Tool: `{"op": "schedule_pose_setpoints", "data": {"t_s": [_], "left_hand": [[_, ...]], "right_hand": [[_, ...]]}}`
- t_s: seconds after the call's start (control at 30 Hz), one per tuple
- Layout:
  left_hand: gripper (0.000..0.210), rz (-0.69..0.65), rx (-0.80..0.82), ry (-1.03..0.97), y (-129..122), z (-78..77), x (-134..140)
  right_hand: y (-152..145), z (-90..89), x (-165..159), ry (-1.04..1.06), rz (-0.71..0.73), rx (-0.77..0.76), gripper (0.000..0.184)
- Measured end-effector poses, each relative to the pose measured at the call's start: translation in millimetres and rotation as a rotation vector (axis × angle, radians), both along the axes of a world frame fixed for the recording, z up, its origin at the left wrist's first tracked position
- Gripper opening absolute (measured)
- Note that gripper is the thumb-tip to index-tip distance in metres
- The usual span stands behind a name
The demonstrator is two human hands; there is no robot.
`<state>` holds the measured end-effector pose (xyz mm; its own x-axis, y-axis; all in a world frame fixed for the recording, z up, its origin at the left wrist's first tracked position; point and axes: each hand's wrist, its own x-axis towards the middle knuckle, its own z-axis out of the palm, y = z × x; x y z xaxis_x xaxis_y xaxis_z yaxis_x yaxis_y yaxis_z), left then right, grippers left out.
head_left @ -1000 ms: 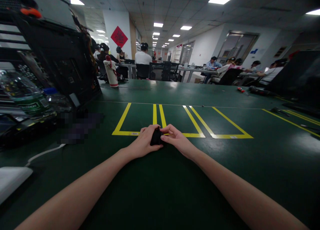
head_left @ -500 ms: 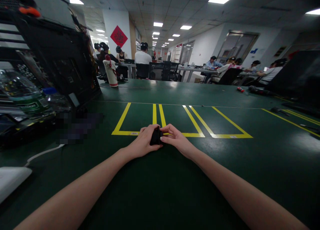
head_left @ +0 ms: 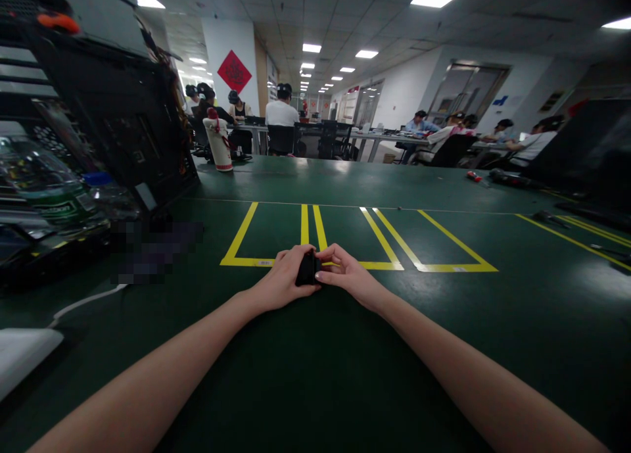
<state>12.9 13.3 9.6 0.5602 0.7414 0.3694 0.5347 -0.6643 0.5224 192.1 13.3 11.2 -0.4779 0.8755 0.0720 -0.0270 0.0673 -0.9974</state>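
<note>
A small black boxy object [head_left: 306,269] is between my hands, low over the green table [head_left: 315,374]; its kind does not show. My left hand [head_left: 280,279] is closed around its left side, thumb along the near edge and fingers over the far side. From the right, my right hand [head_left: 348,275] pinches the object's right face, thumb and fingertips on or right at it. Just beyond the hands, yellow tape lines [head_left: 384,266] mark out boxes on the tabletop.
At left stand an open black computer case [head_left: 142,131], a clear bottle [head_left: 54,183] and a white device [head_left: 24,354] with a cable. A white cylinder [head_left: 218,141] is at the far edge. Dark tools [head_left: 551,219] lie at right. Several people sit at desks beyond.
Almost nothing differs. My right thumb has shifted very slightly against the black object; both arms hold their place.
</note>
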Motion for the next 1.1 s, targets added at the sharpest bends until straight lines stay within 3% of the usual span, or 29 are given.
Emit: {"op": "schedule_pose_setpoints", "data": {"t_s": [0.17, 0.3, 0.53, 0.7, 0.87, 1.1], "left_hand": [[0.059, 0.010, 0.017, -0.004, 1.3, -1.2, 0.2], [0.058, 0.003, 0.000, -0.005, 1.2, -1.2, -0.2], [0.057, 0.008, -0.024, -0.006, -0.1, 0.1, -0.8], [0.056, -0.001, -0.065, -0.002, -2.1, 5.1, -0.9], [0.055, -0.003, -0.101, 0.015, -3.8, 9.8, -1.0], [0.057, 0.017, -0.015, -0.010, -0.2, 0.7, 0.4]], "right_hand": [[1.4, -3.3, -3.4, 0.004, -0.064, 0.054, 0.021], [2.8, -5.2, -3.0, -0.071, -0.082, 0.061, 0.026], [-0.5, -1.9, -0.4, 0.015, 0.044, 0.037, 0.034], [-3.0, -1.3, -2.9, -0.010, -0.015, 0.049, 0.024], [-1.4, -1.0, -2.4, -0.081, -0.053, 0.036, 0.030], [1.6, -3.5, -0.1, 0.017, 0.048, 0.031, 0.034]]}}
